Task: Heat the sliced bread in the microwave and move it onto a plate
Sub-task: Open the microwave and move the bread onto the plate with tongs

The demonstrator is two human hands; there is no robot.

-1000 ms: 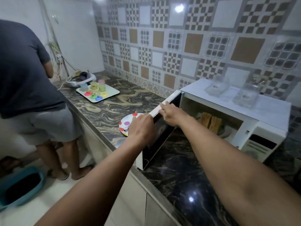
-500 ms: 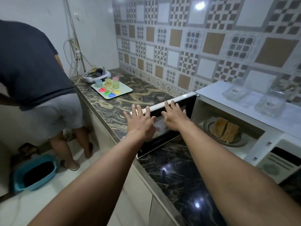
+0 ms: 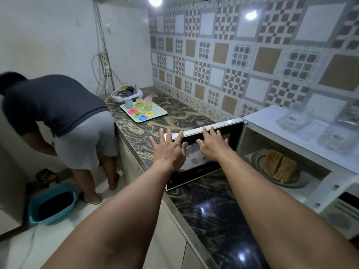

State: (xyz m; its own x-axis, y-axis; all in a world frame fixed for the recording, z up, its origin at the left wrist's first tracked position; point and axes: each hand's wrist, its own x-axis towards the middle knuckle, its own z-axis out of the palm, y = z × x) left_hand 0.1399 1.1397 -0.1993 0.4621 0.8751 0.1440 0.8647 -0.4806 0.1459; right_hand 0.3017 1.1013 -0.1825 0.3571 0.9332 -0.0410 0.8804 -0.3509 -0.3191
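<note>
A white microwave stands on the dark marble counter with its door swung wide open to the left. Inside, brown bread slices stand on the glass turntable. My left hand has its fingers spread straight, reaching over the door's outer edge. My right hand lies flat against the door's inner face, fingers straight. A plate with coloured dots shows only through the door's mesh window.
Another person bends over at the left beside a blue tub on the floor. A white tray of coloured cups and lids and a white appliance sit far along the counter. Clear containers rest on the microwave top.
Both hands let go of the door's top edge and opened flat against the door. The door swung further open, and the view lifted and widened.
</note>
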